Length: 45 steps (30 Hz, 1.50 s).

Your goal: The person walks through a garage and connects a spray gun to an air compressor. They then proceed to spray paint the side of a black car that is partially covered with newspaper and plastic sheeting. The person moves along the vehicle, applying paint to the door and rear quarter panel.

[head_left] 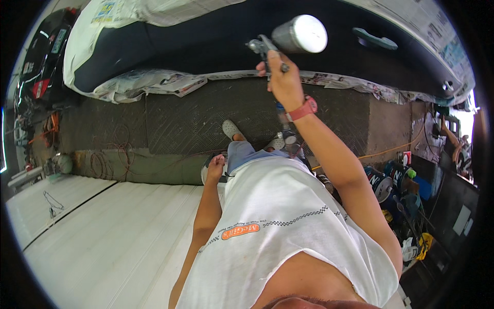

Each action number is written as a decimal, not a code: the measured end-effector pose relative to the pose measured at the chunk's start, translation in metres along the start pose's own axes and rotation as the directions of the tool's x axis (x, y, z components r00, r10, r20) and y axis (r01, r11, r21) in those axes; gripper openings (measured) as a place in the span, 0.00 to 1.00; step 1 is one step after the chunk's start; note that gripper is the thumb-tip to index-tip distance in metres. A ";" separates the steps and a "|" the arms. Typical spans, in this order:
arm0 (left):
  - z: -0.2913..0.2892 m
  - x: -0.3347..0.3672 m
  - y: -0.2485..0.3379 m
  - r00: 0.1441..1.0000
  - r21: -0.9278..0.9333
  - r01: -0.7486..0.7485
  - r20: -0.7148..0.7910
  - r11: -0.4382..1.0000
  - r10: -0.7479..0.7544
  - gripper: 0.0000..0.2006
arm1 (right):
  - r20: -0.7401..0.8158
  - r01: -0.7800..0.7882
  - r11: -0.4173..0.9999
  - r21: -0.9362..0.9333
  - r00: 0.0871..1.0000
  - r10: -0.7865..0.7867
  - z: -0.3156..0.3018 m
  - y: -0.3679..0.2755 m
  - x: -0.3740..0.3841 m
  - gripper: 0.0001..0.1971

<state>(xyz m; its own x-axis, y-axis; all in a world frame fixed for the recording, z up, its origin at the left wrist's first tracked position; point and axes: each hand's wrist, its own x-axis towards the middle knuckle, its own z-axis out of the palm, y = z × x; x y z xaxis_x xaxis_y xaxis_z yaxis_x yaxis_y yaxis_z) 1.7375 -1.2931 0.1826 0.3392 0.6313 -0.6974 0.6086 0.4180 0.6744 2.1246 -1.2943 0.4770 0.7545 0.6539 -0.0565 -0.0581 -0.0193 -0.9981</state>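
My right hand is wrapped round the handle of a spray gun, held out in front of a dark car body panel. A round metal paint cup sits on the gun. Below the hand hang a blue fitting and a round gauge. I cannot tell whether the gun touches the panel; its nozzle points left. My left hand is beside my hip with its fingers curled; whatever they may hold is hidden.
Masking newspaper lines the panel's lower edge; a door handle sticks out. Coiled red hose and an orange cord lie on the floor. Paint cans crowd the right; a white slatted surface is at left, another dark car far left.
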 end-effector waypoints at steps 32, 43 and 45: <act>0.000 0.021 -0.020 0.998 0.185 0.005 0.066 0.983 -0.018 0.19 | -0.377 0.067 0.982 -0.177 0.917 -0.130 -0.252 0.003 -0.045 0.27; 0.032 -0.009 -0.013 0.991 0.271 -0.021 0.130 0.962 -0.015 0.20 | -0.700 0.062 0.987 -0.147 0.699 -0.149 -0.421 0.002 -0.031 0.32; 0.030 -0.011 -0.022 0.992 0.300 -0.028 0.127 0.954 -0.011 0.20 | -0.744 0.071 0.978 -0.195 0.639 -0.195 -0.432 0.001 -0.021 0.31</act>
<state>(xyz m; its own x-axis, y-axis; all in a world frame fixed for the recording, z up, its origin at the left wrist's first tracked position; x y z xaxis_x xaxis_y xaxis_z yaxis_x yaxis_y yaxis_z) 1.7423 -1.3291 0.1684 0.4211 0.5388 -0.7296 0.7859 0.1848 0.5901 2.3913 -1.6349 0.4667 0.9800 -0.1408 0.1406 0.1240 -0.1199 -0.9850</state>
